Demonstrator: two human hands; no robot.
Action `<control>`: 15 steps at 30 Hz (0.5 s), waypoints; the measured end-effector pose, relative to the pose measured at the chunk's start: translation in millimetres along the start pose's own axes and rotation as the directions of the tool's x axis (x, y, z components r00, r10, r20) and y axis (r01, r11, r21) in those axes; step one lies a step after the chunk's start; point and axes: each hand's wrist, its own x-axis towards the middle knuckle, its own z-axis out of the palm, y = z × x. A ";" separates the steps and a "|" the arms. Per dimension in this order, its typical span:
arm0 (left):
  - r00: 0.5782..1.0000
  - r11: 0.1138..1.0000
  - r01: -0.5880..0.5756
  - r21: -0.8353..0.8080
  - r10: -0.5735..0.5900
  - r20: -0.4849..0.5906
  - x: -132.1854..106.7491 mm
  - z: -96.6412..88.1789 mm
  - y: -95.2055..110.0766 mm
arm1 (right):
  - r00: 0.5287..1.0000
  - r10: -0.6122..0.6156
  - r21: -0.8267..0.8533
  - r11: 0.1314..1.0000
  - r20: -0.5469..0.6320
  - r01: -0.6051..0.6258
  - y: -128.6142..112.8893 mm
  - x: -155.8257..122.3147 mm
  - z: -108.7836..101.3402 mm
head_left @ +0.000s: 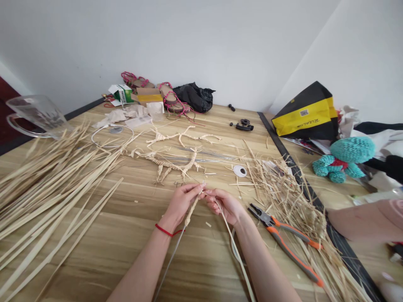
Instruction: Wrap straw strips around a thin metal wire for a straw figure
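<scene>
My left hand point(182, 203) pinches the top of a thin metal wire partly wrapped in pale straw point(192, 212); the bare wire runs down toward me. My right hand point(225, 205) meets it fingertip to fingertip and grips a long flat straw strip point(234, 247) that trails down off the near edge. A red cord circles my left wrist. Just beyond my hands lies a woven straw figure with branching limbs point(176, 161).
A big heap of long straw strips point(53, 184) covers the left of the wooden table point(126, 235). Orange-handled pliers point(283, 239) and straw scraps point(292, 197) lie right. A tape roll point(239, 170), sandals, boxes, a black bag, a yellow-black bag point(305, 113) and a teal crochet toy point(344, 159) sit farther off.
</scene>
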 end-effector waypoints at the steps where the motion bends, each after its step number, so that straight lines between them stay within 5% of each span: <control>1: 1.000 1.000 -0.002 0.008 0.002 0.001 0.0 0.1 0.1 | 1.000 0.005 0.000 1.000 -0.001 -0.005 -0.3 -0.4 0.3; 11: 0.993 0.998 0.037 -0.057 -0.043 -0.109 1.0 2.5 1.5 | 0.999 -0.042 -0.096 0.994 0.013 0.043 -12.1 -13.5 -2.4; 15: 0.997 1.000 -0.009 0.007 0.010 -0.075 1.4 2.2 -0.4 | 0.994 -0.112 -0.079 0.991 -0.014 0.111 -13.4 -14.8 -4.7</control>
